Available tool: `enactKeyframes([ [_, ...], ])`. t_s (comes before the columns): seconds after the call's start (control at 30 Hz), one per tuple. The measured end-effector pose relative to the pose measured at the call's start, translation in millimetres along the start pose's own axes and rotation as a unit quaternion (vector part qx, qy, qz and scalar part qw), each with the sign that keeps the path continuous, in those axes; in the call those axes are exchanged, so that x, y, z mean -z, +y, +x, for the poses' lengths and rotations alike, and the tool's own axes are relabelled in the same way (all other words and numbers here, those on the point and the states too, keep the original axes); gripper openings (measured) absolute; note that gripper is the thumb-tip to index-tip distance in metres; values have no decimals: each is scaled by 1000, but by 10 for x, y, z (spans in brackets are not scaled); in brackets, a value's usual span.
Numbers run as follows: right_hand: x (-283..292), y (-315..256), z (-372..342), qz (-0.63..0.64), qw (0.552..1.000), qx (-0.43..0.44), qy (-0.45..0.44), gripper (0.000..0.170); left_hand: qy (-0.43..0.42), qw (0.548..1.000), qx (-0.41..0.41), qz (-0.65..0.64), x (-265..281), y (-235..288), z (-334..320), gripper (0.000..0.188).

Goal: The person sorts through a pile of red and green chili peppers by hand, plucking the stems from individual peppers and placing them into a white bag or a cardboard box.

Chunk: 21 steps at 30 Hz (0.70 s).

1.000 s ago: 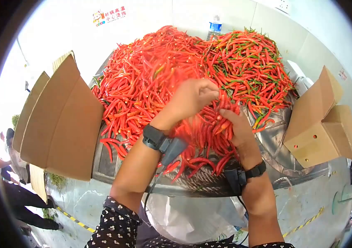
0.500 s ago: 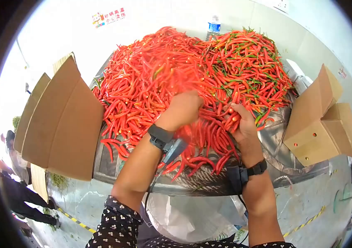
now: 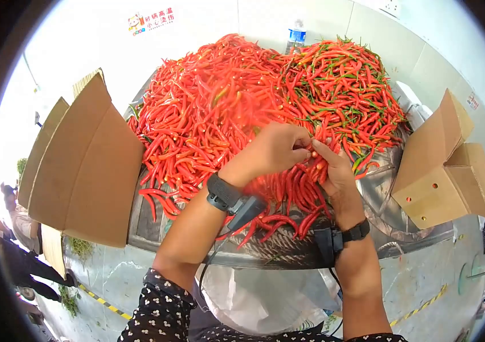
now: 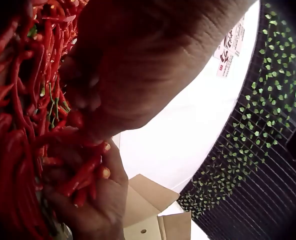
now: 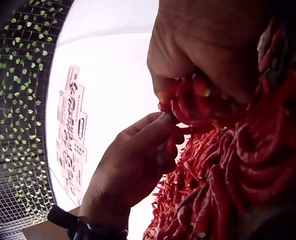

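Note:
Several red chili peppers (image 5: 188, 102) are gripped in a bunch by my right hand (image 3: 342, 176), with their pale ends poking out past the fingers. My left hand (image 3: 276, 149) meets it from the left, thumb and fingertips pinching a chili at the edge of that bunch. In the right wrist view the left hand (image 5: 138, 155) reaches up to the chilies from below. Below both hands, loose red chilies (image 3: 288, 194) lie on the patterned table cover. Part of the held bunch is hidden behind the fingers.
A large heap of red chilies (image 3: 180, 108) spreads behind the left hand. To its right is a pile with green stems (image 3: 345, 85). Cardboard boxes (image 3: 83, 165) stand left, with another open carton (image 3: 430, 176) at right. A water bottle (image 3: 296, 35) stands by the wall.
My left hand was up beside the right hand, dropped back left over the heap, and has now returned to the bunch. The right hand keeps its hold, shifting slightly.

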State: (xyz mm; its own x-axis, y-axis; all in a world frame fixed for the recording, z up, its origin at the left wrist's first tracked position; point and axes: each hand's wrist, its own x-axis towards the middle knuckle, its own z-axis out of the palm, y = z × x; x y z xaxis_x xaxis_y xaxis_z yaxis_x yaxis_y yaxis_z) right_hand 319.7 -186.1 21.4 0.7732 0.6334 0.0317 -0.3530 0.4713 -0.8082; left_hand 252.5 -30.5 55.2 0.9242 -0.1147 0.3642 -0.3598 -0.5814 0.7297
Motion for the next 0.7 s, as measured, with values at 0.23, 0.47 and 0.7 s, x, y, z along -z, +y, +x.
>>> enactKeyframes([
  [0.23,80,-21,6,40,999,-26,15,14,1,998,15,54,251,21,-16,10],
  [0.47,-24,-68,-13,22,999,11,43,20,16,930,105,352,298,-252,-71,13],
  [0.7,-36,-94,-26,26,999,11,39,20,34,912,109,394,191,-252,-134,17],
])
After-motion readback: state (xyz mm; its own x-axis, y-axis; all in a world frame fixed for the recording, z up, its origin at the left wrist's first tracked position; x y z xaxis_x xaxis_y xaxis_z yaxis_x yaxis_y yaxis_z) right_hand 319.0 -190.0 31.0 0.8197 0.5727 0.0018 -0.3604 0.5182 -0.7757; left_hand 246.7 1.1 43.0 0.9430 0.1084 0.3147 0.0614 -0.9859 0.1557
